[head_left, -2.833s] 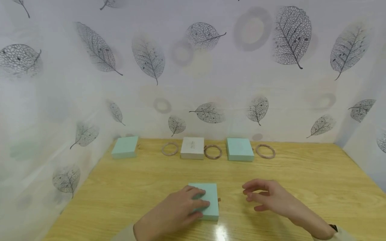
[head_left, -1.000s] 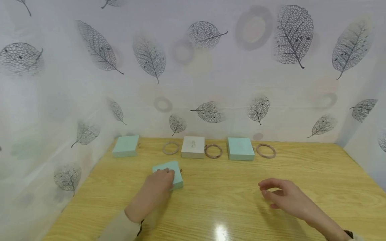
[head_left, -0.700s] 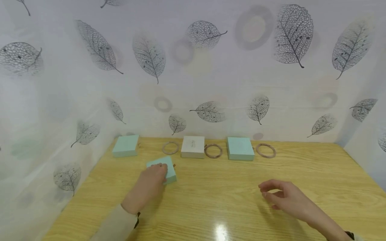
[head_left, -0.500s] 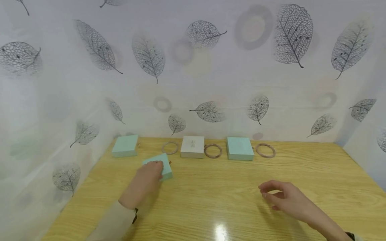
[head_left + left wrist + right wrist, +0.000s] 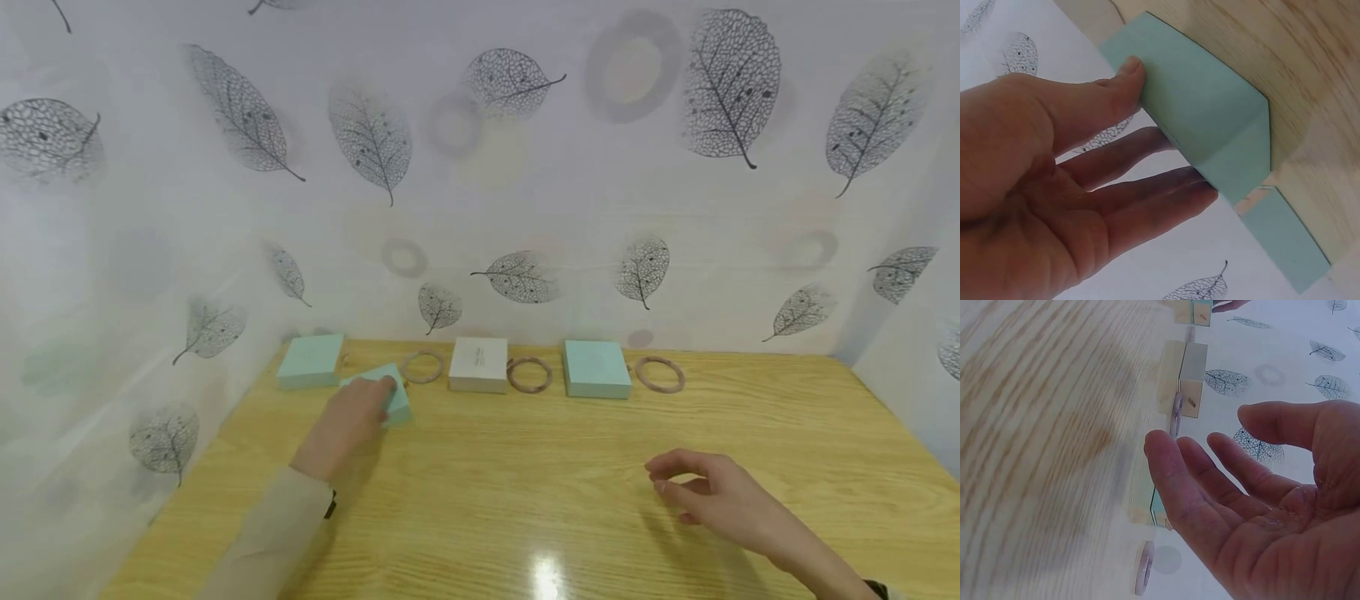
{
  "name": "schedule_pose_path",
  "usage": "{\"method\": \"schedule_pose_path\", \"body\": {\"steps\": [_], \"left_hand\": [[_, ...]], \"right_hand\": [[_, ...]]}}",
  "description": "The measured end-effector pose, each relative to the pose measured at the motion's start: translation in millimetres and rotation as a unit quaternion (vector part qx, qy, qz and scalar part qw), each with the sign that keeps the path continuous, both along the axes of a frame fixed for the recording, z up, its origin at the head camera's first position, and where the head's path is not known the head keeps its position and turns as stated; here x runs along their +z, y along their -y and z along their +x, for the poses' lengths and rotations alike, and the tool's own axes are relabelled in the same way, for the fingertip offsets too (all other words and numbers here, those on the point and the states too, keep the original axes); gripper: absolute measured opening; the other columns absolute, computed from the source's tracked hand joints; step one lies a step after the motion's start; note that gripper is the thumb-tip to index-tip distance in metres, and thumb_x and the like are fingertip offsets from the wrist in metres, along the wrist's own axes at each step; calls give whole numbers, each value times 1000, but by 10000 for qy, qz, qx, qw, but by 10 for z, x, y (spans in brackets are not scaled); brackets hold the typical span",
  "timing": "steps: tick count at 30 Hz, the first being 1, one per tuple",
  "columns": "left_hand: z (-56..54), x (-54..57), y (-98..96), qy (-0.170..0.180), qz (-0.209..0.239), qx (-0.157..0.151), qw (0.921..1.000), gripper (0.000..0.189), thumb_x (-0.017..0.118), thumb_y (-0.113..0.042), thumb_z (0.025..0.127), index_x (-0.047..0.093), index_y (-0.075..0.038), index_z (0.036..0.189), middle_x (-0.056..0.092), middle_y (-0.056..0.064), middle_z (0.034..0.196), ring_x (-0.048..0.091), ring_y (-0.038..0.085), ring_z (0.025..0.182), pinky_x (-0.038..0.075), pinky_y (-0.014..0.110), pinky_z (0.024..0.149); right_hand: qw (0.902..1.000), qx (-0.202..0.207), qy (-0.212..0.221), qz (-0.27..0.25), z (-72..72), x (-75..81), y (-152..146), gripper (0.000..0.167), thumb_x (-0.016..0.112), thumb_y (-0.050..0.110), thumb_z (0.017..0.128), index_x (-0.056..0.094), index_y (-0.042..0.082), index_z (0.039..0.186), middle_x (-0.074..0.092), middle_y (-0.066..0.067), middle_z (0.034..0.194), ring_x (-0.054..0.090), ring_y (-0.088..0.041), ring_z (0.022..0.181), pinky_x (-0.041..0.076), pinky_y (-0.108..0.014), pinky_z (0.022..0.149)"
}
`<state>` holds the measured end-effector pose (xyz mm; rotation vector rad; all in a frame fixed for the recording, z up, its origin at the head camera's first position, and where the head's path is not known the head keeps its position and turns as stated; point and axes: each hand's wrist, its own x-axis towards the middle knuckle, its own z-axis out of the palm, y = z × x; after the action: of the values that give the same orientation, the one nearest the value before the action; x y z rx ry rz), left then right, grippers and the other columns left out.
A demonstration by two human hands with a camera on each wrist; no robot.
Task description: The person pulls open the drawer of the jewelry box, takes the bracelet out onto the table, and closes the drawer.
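My left hand (image 5: 347, 421) grips a mint-green gift box (image 5: 397, 404) at the back left of the table, tilted a little against the row. In the left wrist view the thumb (image 5: 1130, 69) lies on one side of that box (image 5: 1197, 106), and the fingers reach over its top. Just left of it sits another mint-green box (image 5: 310, 360), also partly visible (image 5: 1288, 240) in the left wrist view. A bangle (image 5: 423, 367) lies close to its right. My right hand (image 5: 708, 492) hovers over the right part of the table, holding nothing, fingers loosely bent.
Farther right in the back row stand a white box (image 5: 478, 364), a bangle (image 5: 529, 376), a mint-green box (image 5: 597, 369) and another bangle (image 5: 660, 375). Leaf-printed cloth (image 5: 517, 192) hangs behind the wooden table (image 5: 480, 492).
The left hand first lay over the box near the front middle. It has since carried the box back and left toward the left-hand box. The right hand moved slightly right, then stayed nearly still.
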<state>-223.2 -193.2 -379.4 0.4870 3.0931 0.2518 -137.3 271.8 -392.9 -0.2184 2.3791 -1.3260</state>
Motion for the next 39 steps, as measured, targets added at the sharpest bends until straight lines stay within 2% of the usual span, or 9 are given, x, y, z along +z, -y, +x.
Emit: {"method": "schedule_pose_path", "body": {"steps": [6, 10, 13, 20, 25, 29, 39], "left_hand": [[-126, -18, 98, 127, 200, 47, 9997, 39, 69, 8, 86, 66, 5, 125, 72, 24, 117, 69, 41, 107, 57, 52, 97], [-215, -22, 143, 164, 323, 87, 9993, 45, 67, 14, 81, 66, 4, 125, 70, 25, 122, 65, 44, 115, 54, 55, 102], [-273, 2, 156, 242, 439, 151, 9986, 49, 64, 19, 77, 66, 4, 124, 69, 27, 123, 63, 47, 117, 53, 56, 101], [-491, -8, 249, 324, 639, 116, 9974, 47, 62, 18, 81, 63, 3, 126, 65, 29, 130, 62, 47, 120, 52, 57, 103], [-628, -26, 321, 558, 770, 218, 9952, 54, 58, 18, 80, 62, -1, 130, 59, 29, 140, 55, 49, 129, 44, 61, 111], [-697, -31, 358, 683, 786, 157, 9944, 54, 59, 16, 80, 61, -2, 131, 57, 29, 142, 53, 50, 131, 41, 62, 113], [-785, -104, 389, 523, 721, -102, 9960, 49, 60, 15, 81, 62, 1, 128, 60, 29, 138, 54, 50, 131, 42, 61, 114]], "right_hand": [[10000, 16, 24, -11, -2, 8, -6, 42, 63, 25, 102, 60, -3, 133, 61, -25, 136, 70, -29, 111, 62, -32, 75], [10000, 18, -4, -8, -1, 8, 2, 41, 63, 25, 102, 60, -2, 133, 62, -24, 136, 70, -27, 110, 62, -31, 75], [10000, 24, -27, -15, 2, 6, 11, 41, 63, 25, 102, 60, -2, 133, 63, -23, 135, 70, -26, 110, 61, -31, 75], [10000, 4, -79, 20, -3, -9, 25, 40, 64, 25, 102, 61, -1, 132, 65, -20, 133, 71, -20, 105, 61, -31, 74], [10000, 34, -56, -22, -9, -26, 24, 41, 64, 25, 102, 61, -2, 132, 65, -22, 133, 72, -16, 102, 61, -31, 73], [10000, 36, 31, -46, -9, -35, 19, 42, 64, 26, 102, 61, -3, 133, 63, -23, 135, 72, -16, 102, 60, -32, 73], [9999, 8, 141, -93, -2, -53, 17, 43, 64, 26, 102, 60, -3, 133, 64, -23, 134, 72, -20, 104, 61, -31, 74]]}}
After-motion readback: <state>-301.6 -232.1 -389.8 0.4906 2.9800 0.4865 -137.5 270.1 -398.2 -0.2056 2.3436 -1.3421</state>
